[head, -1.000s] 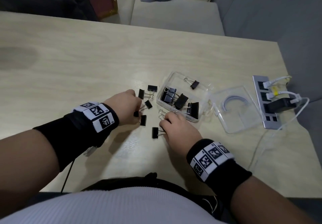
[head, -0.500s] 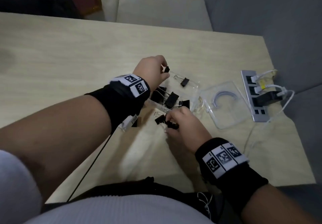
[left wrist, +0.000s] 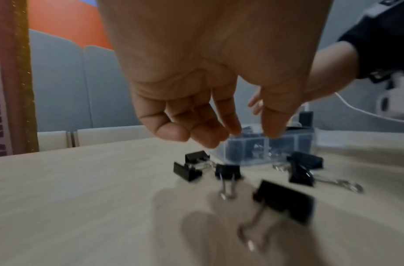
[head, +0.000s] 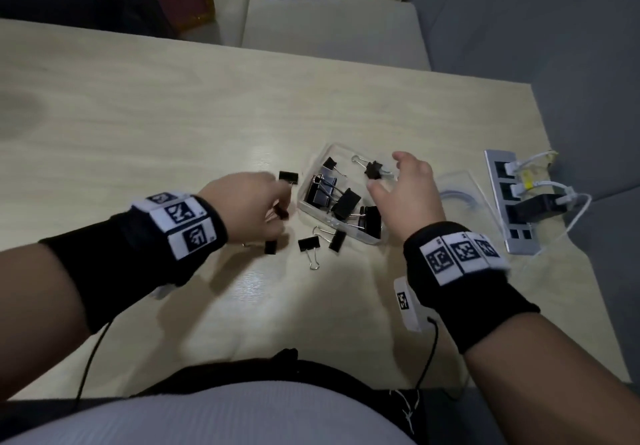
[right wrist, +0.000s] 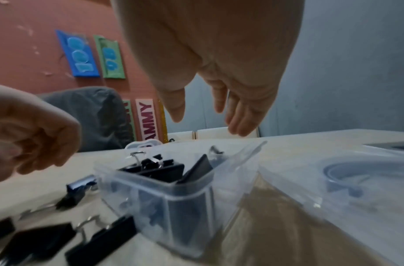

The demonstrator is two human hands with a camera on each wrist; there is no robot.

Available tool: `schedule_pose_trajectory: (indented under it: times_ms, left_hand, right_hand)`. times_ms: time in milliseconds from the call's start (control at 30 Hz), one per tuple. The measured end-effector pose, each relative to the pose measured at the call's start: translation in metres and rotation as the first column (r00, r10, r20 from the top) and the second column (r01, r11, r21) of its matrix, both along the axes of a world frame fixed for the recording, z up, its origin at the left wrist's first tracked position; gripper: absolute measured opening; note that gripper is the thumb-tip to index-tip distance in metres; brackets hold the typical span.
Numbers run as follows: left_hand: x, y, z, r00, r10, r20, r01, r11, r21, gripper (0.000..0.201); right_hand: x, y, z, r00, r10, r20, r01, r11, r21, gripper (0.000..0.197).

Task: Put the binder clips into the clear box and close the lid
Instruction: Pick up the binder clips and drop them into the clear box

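Observation:
The clear box stands open on the table with several black binder clips inside; its lid lies flat to the right. Several loose clips lie left of and in front of the box, among them one at the back and one in front. My left hand hovers over these loose clips with fingers loosely curled and nothing in them. My right hand is above the box's right side, fingers spread and straight, holding nothing.
A silver hub with white cables and a black plug lies at the table's right edge, just beyond the lid. Black cords run from both wristbands toward my body. Pale chairs stand behind the table's far edge.
My left hand has pulled back from above the box to the loose clips on its left. My right hand went from the box's front to over the box, its clips no longer in it.

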State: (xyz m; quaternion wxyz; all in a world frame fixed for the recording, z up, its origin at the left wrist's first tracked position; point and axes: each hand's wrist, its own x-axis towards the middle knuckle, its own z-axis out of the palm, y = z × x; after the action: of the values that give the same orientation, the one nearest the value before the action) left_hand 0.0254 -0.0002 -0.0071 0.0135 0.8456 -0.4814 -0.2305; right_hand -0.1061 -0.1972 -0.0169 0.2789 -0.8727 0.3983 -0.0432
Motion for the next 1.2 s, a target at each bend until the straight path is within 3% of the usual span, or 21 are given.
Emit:
schedule_pose_trajectory:
  times_ms: [67, 133, 333, 400, 500, 600, 700, 767, 833, 900, 1033, 1200]
  left_hand:
    - [-0.007, 0.013, -0.009, 0.998, -0.067, 0.007, 0.066, 0.985, 0.16, 0.047]
    - [-0.013, 0.02, -0.018, 0.993, -0.118, 0.026, 0.108, 0.965, 0.241, 0.049]
    - [-0.019, 0.021, -0.026, 0.996, -0.092, 0.0, 0.09, 0.976, 0.2, 0.022]
    - [-0.016, 0.019, -0.018, 0.998, -0.047, -0.05, 0.054, 0.988, 0.147, 0.028]
    - [-0.009, 0.009, 0.002, 0.992, 0.036, -0.118, -0.042, 0.998, -0.048, 0.028]
    - [-0.004, -0.01, 0.015, 0.959, 0.198, -0.205, -0.246, 0.937, -0.248, 0.025]
    - [-0.005, -0.034, 0.017, 0.912, 0.292, -0.289, -0.388, 0.841, -0.376, 0.031]
    - [-0.005, -0.048, 0.015, 0.906, 0.291, -0.307, -0.398, 0.833, -0.385, 0.036]
    - [-0.006, -0.055, 0.011, 0.921, 0.263, -0.286, -0.356, 0.865, -0.354, 0.038]
    - [-0.007, -0.053, 0.007, 0.938, 0.231, -0.259, -0.312, 0.888, -0.338, 0.035]
    - [-0.003, -0.029, -0.005, 0.943, 0.27, -0.194, -0.319, 0.9, -0.298, 0.028]
    - [-0.001, 0.004, -0.025, 0.974, 0.218, 0.062, -0.214, 0.974, -0.074, 0.043]
  right_hand:
    - [0.001, 0.009, -0.004, 0.991, 0.106, -0.081, -0.111, 0.992, -0.057, 0.048]
    - [-0.001, 0.018, -0.01, 0.969, 0.181, -0.167, -0.19, 0.981, -0.04, 0.05]
    - [-0.017, 0.034, -0.017, 0.938, 0.27, -0.218, -0.278, 0.961, -0.008, 0.054]
    - [-0.024, 0.037, -0.017, 0.929, 0.298, -0.219, -0.305, 0.952, -0.001, 0.054]
    - [-0.033, 0.041, -0.019, 0.921, 0.325, -0.212, -0.33, 0.944, 0.015, 0.054]
    - [-0.037, 0.046, -0.017, 0.92, 0.331, -0.208, -0.333, 0.943, 0.029, 0.056]
    - [-0.04, 0.06, -0.009, 0.919, 0.368, -0.14, -0.386, 0.913, -0.134, 0.05]
    - [-0.042, 0.073, -0.008, 0.887, 0.454, -0.086, -0.461, 0.857, -0.231, 0.034]
    - [-0.045, 0.086, -0.012, 0.824, 0.555, -0.117, -0.565, 0.788, -0.245, 0.017]
    - [-0.049, 0.091, -0.019, 0.765, 0.613, -0.196, -0.643, 0.724, -0.25, 0.012]
    - [-0.053, 0.094, -0.024, 0.712, 0.643, -0.282, -0.702, 0.658, -0.272, 0.022]
    - [-0.056, 0.1, -0.03, 0.677, 0.623, -0.392, -0.715, 0.683, -0.15, 0.043]
